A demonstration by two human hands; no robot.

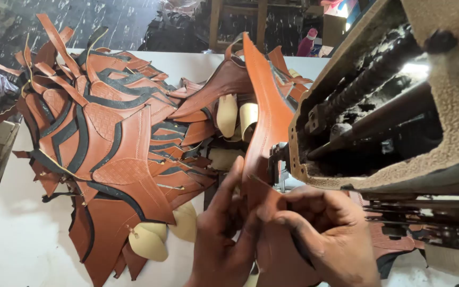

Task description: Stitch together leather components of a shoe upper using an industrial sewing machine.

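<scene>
Here, your left hand (220,239) and right hand (325,239) both pinch the brown leather piece (264,122), standing upright at the sewing machine (399,106), beside the pile of cut pieces (107,133).

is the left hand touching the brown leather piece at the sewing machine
Touching. In the head view, the left hand has its fingers pressed flat against the brown leather piece, with no gap between them; the right hand grips it too.
</scene>
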